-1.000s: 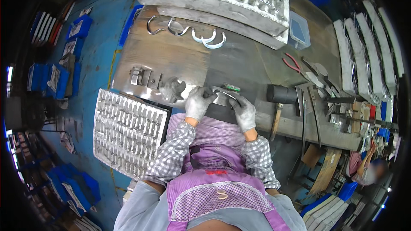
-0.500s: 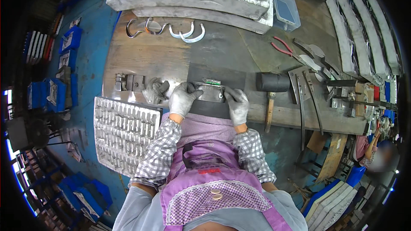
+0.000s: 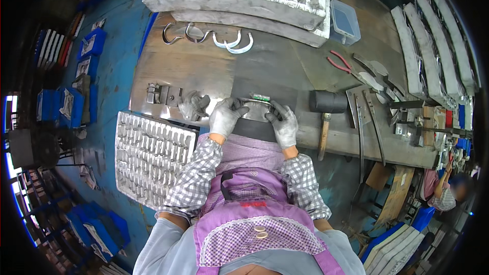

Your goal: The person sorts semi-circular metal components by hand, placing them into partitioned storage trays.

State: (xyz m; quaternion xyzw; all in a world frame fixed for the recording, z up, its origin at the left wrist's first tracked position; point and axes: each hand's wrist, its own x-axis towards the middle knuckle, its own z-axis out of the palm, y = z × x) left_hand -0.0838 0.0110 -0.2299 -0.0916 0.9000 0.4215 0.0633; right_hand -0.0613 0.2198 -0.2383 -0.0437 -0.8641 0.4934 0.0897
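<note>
Both my hands wear grey-white work gloves and face each other at the table's front edge. Between them is a curved, shiny metal piece (image 3: 256, 110), its lower side over a dark pad (image 3: 257, 130). My left hand (image 3: 224, 118) is closed, with thumb and fingers pinching the piece's left end. At its right end, my right hand (image 3: 283, 124) grips with fingertips above and thumb below. A small green-and-silver part (image 3: 261, 98) lies just beyond the piece; whether they touch, I cannot tell. A crumpled grey glove (image 3: 193, 106) lies left of my left hand.
A black-headed mallet (image 3: 328, 102) lies to the right, near red-handled pliers (image 3: 340, 62) and flat metal bars (image 3: 373, 117). Curved metal strips (image 3: 239, 46) lie farther back, before a stacked foam tray (image 3: 244, 7). Another parts tray (image 3: 153, 158) stands front left; a metal fixture (image 3: 163, 94) sits nearby.
The whole view has shifted slightly, so the table's things appear a little farther right. My right thumb and fingers now sit farther apart around the metal piece's end. Both hands stay at the piece.
</note>
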